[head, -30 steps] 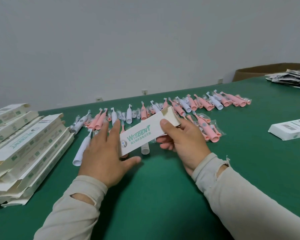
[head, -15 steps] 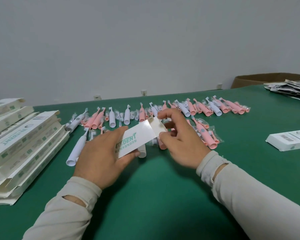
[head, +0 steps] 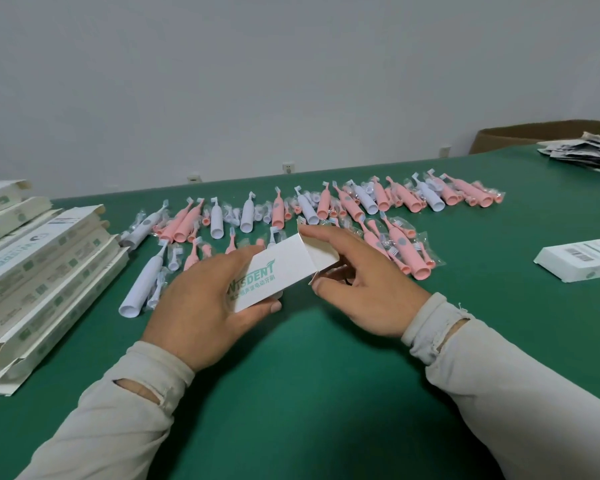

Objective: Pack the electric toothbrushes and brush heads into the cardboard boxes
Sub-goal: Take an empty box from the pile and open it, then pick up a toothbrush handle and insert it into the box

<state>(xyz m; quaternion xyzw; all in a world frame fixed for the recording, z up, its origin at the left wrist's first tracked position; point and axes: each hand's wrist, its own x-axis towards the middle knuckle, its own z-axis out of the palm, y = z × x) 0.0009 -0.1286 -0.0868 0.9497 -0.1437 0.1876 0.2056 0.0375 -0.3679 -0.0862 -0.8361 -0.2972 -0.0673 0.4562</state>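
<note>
My left hand [head: 205,306] grips a white cardboard box [head: 284,268] with green WISDENT print, thumb under its near edge. My right hand [head: 361,282] pinches the box's open end flap [head: 321,254] between forefinger and thumb. Behind the box, pink toothbrushes [head: 406,251] and white toothbrushes [head: 142,282] lie in rows on the green table [head: 309,375], mixed with small bagged brush heads [head: 174,258]. The box's inside is hidden from view.
A pile of flat white boxes [head: 32,271] lies at the left edge. One closed white box [head: 582,261] lies at the right. Printed leaflets [head: 589,150] and a brown carton [head: 534,136] sit at the far right corner.
The box has turned and tipped toward me, and its right end flap has come open under my right fingers. My left hand has slid along the box's left half.
</note>
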